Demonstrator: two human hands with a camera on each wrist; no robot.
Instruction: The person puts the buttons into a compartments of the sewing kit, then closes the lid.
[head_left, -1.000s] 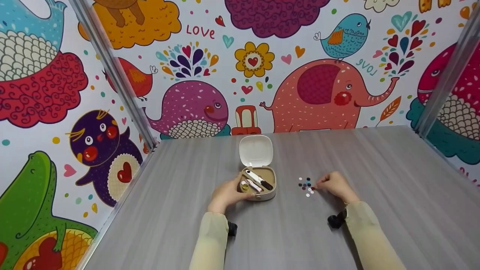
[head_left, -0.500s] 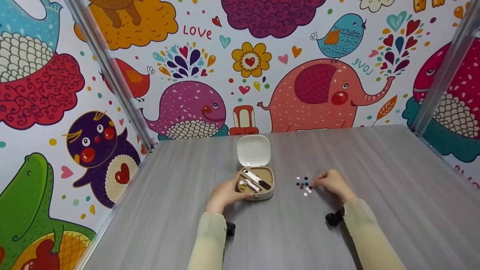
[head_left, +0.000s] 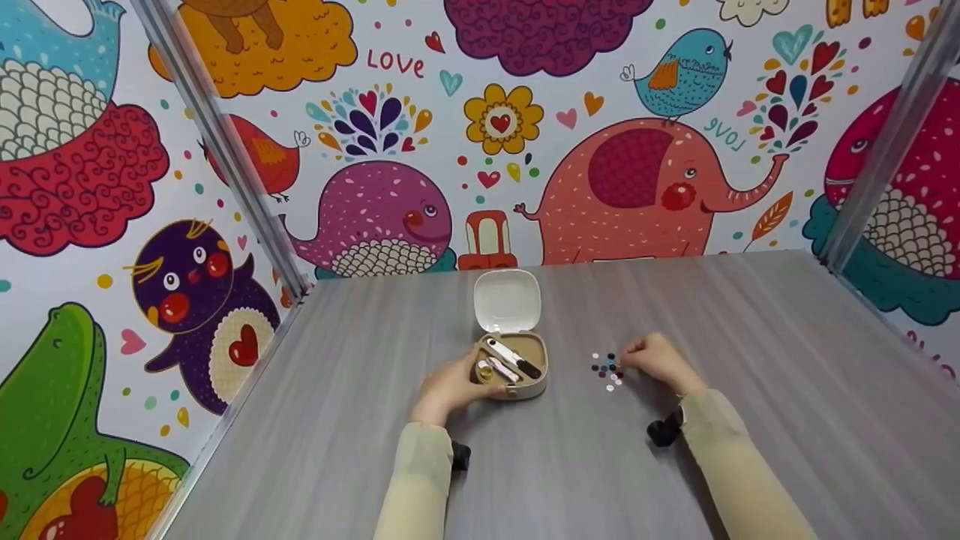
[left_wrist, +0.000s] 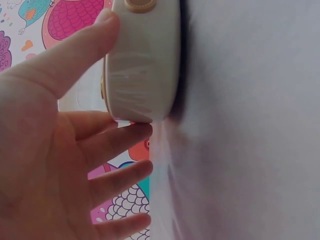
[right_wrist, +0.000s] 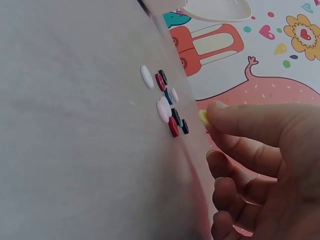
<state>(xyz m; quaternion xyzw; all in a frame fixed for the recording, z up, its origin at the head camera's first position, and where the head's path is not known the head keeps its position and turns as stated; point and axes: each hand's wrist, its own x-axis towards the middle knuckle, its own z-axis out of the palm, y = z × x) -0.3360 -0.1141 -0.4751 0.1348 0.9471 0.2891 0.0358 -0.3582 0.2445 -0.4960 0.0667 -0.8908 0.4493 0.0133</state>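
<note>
A small beige box (head_left: 531, 387) stands on the table with its white lid (head_left: 508, 300) tipped back. My left hand (head_left: 448, 388) grips its near left corner; in the left wrist view the thumb lies on one side wall and the forefingers touch another, the remaining fingers spread. Inside the box lie a white-and-black tool (head_left: 514, 357), a pinkish item (head_left: 502, 370) and a small gold piece (head_left: 485, 371). My right hand (head_left: 658, 360) pinches a small yellow button (right_wrist: 203, 117) between thumb and index finger, just beside a cluster of loose buttons (right_wrist: 163, 109) in white, pink, red and dark colours.
The grey table (head_left: 337, 450) ends at a back wall (head_left: 585, 172) printed with cartoon animals. A metal post (head_left: 225, 150) rises at the left corner and another post (head_left: 892, 165) at the right. Black wrist cameras sit on both sleeves.
My right hand has risen slightly, away from the button cluster toward the back of the table. The left hand keeps its hold on the box. The head view has shifted a little.
</note>
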